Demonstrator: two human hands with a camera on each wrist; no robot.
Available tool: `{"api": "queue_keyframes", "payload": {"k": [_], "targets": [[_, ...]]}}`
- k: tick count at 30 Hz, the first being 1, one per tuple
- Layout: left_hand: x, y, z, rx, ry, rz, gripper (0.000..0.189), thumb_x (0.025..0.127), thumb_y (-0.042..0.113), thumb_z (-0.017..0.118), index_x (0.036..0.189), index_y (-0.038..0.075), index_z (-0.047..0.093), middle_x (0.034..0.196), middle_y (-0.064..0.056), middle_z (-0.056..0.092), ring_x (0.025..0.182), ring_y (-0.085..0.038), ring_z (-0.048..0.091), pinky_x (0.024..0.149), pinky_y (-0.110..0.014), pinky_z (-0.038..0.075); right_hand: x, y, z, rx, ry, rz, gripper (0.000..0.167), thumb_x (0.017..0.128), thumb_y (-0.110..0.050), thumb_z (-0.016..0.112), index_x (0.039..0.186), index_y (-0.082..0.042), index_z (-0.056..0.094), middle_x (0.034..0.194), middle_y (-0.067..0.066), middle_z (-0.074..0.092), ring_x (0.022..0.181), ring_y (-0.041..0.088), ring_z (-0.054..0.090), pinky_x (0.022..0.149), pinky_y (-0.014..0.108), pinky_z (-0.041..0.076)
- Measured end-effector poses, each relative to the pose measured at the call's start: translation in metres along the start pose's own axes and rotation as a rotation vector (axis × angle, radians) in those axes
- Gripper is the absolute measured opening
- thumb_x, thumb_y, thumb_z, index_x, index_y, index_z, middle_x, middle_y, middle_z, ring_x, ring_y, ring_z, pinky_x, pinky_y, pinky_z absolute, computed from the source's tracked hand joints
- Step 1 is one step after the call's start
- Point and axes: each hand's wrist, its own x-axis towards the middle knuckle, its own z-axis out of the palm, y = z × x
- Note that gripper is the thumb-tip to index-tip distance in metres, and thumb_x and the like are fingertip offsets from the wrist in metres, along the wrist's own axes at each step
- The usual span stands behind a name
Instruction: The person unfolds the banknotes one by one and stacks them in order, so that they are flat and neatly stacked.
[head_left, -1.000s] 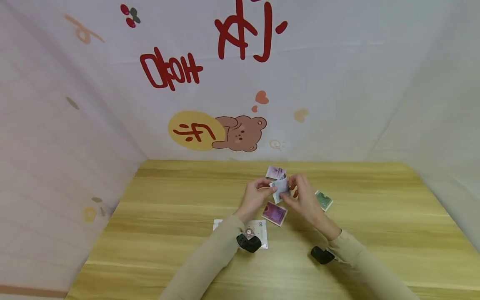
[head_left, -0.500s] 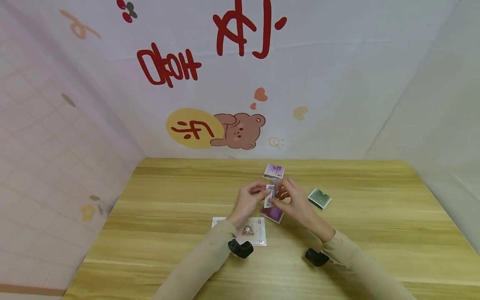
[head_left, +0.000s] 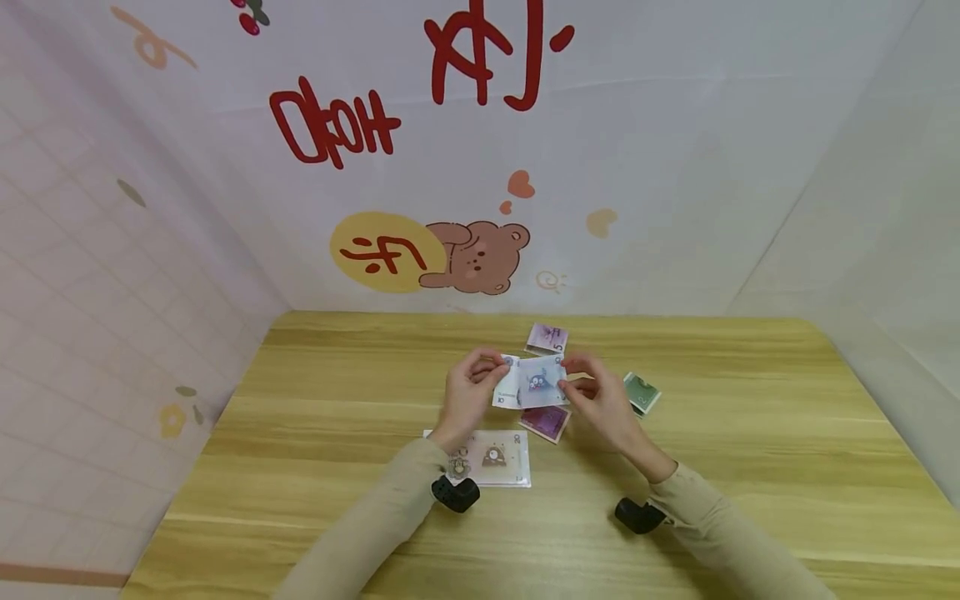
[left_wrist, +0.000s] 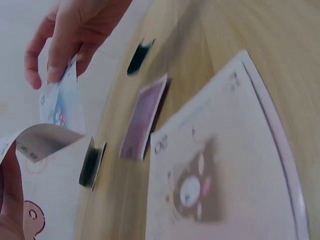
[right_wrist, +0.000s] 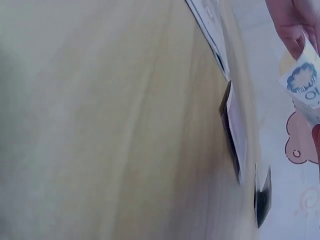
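Note:
Between both hands a blue-white play banknote (head_left: pixel 538 383) marked 10 is spread out, with a fold crease near its left part. My left hand (head_left: pixel 471 387) pinches its left end between thumb and fingers. At the other end, my right hand (head_left: pixel 600 400) pinches the right edge. Below the note lies a folded purple banknote (head_left: pixel 546 422), and behind it a folded lilac banknote (head_left: pixel 547 337) marked 5. In the left wrist view the held note (left_wrist: pixel 65 112) bends at its crease, with the right hand (left_wrist: pixel 75 35) beyond.
Nearer me, partly under the left forearm, lies a flat pile of pale banknotes (head_left: pixel 506 467), the top one marked 20. A folded green banknote (head_left: pixel 642 393) stands right of my right hand. A printed cloth wall (head_left: pixel 675 167) rises behind the wooden table (head_left: pixel 337 375).
The folded blue-white banknote has been opened out between the hands, showing its printed face. My left hand has moved left, away from the right hand.

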Motion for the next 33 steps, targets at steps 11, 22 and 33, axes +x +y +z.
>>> {"api": "queue_keyframes", "payload": {"k": [11, 22, 33], "targets": [[-0.002, -0.001, -0.028, 0.110, -0.085, -0.005, 0.012, 0.087, -0.009, 0.064, 0.098, -0.014, 0.062, 0.097, -0.026, 0.064, 0.090, -0.035, 0.063, 0.080, -0.024, 0.052, -0.003, 0.023, -0.001, 0.003, -0.020, 0.077, 0.020, 0.084, 0.016, 0.062, 0.105, 0.014, 0.062, 0.105, 0.030, 0.063, 0.079, 0.040, 0.067, 0.067, 0.020, 0.054], [0.005, -0.038, -0.051, 0.087, -0.162, -0.147, 0.018, 0.087, -0.005, 0.066, 0.105, -0.007, 0.065, 0.102, -0.018, 0.067, 0.094, -0.025, 0.065, 0.080, -0.026, 0.053, -0.004, 0.043, -0.003, 0.021, -0.050, 0.124, 0.016, 0.085, 0.008, 0.065, 0.100, 0.004, 0.066, 0.091, 0.018, 0.067, 0.067, 0.019, 0.064, 0.056, 0.023, 0.052], [0.005, -0.033, -0.078, 0.132, -0.375, -0.266, 0.021, 0.089, -0.001, 0.065, 0.109, -0.003, 0.064, 0.106, -0.014, 0.066, 0.095, -0.024, 0.064, 0.082, -0.034, 0.053, -0.002, 0.007, -0.003, 0.078, -0.240, 0.191, 0.012, 0.086, 0.014, 0.060, 0.098, 0.014, 0.061, 0.088, 0.025, 0.064, 0.074, 0.026, 0.064, 0.065, 0.027, 0.054]]}}
